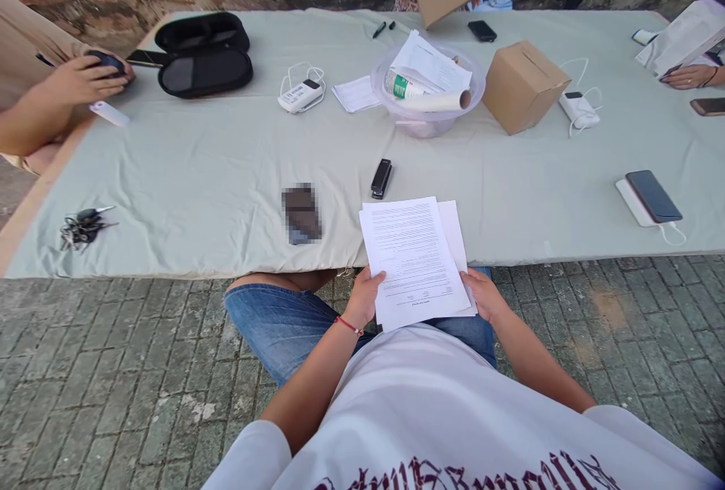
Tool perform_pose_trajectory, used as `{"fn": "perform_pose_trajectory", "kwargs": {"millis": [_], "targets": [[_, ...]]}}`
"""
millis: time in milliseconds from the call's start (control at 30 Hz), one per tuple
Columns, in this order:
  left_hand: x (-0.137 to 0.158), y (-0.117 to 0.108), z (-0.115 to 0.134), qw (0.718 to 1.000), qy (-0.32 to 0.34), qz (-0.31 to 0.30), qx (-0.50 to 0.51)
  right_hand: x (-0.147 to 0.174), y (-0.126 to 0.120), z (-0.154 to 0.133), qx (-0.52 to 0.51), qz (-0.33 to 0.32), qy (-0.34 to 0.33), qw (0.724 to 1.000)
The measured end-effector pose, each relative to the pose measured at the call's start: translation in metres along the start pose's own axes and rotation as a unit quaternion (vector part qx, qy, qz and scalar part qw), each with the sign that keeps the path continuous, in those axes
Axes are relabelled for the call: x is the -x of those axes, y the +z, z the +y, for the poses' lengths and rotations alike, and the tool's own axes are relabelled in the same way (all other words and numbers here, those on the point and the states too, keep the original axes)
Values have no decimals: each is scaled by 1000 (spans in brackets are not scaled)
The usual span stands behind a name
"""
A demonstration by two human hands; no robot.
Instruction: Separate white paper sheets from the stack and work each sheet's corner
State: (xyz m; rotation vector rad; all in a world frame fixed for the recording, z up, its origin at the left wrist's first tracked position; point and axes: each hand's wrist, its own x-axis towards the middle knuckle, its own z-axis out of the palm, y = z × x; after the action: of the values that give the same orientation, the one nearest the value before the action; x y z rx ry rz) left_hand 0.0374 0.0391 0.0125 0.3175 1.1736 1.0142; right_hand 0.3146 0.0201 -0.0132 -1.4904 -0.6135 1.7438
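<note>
Several printed sheets of paper (416,263) lie loosely stacked over the table's near edge and my lap, the top one askew so that another shows at its right. My left hand (365,295) pinches their left edge, thumb on top. At the right edge, my right hand (481,294) grips the sheets, its fingers partly hidden underneath. Just beyond the paper rests a black stapler (381,178), touched by neither hand. A pixelated dark object (302,214) lies to the left of the sheets.
Beyond the stapler stand a clear plastic basin (424,126) and a cardboard box (524,90). Keys (84,229) lie at left, a phone on a power bank (651,199) at right. An open black case (205,71) is far left. Other people sit around the table.
</note>
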Motion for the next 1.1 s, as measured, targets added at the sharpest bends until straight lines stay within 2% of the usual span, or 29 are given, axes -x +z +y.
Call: {"fn": "perform_pose_trajectory", "kwargs": {"millis": [133,267,433,533,633,800,967,1100], "targets": [[1,-4,2,999,-46,-7,24,-1,-13,-7,40,51,-21,998],[0,-5,4,998,-54,-6,32,3,-51,-29,61,172,-57,982],[1,-4,6,999,-46,-7,20,16,-99,-68,34,351,-156,923],[1,0,5,999,-34,-16,12,22,-103,-89,-33,383,-243,891],[1,4,4,999,-27,-26,13,23,-89,-102,-114,350,-261,892],[1,9,0,999,-34,-28,19,20,-39,-98,-142,212,-203,945],[4,7,-5,998,-47,-28,9,15,3,-60,-10,90,-66,994],[5,2,-9,998,-63,-19,9,13,9,-31,121,27,-32,992]]}}
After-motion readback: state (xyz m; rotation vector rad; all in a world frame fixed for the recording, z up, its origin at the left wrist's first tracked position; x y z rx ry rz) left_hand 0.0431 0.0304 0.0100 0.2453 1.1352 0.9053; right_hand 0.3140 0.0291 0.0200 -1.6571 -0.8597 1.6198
